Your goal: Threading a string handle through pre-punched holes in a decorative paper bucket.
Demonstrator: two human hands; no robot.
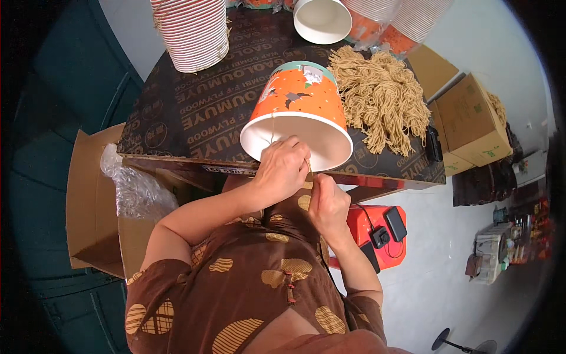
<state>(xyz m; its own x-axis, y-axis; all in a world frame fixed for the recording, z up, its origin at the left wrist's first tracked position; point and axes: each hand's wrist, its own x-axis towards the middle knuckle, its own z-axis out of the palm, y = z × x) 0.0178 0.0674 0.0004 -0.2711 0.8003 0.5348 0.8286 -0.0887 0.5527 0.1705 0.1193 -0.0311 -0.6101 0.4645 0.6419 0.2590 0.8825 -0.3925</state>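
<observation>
An orange paper bucket (300, 94) with bat pictures and a green band lies tipped on the dark plywood table (177, 135), its white mouth facing me. A thin tan cord (273, 127) shows at its rim on the left side. My left hand (285, 166) is closed at the near rim, fingers pinched on the cord. Just right of it and lower, my right hand (328, 203) is closed on the cord too, and a short stretch of it shows between the hands. The fingertips are partly hidden.
A pile of tan cords (383, 97) lies right of the bucket. Behind stand a tall stack of buckets (191, 35), a white bucket (322, 22) on its side and wrapped stacks. A cardboard box (94, 200) stands left, a red stool (392, 253) right below the table.
</observation>
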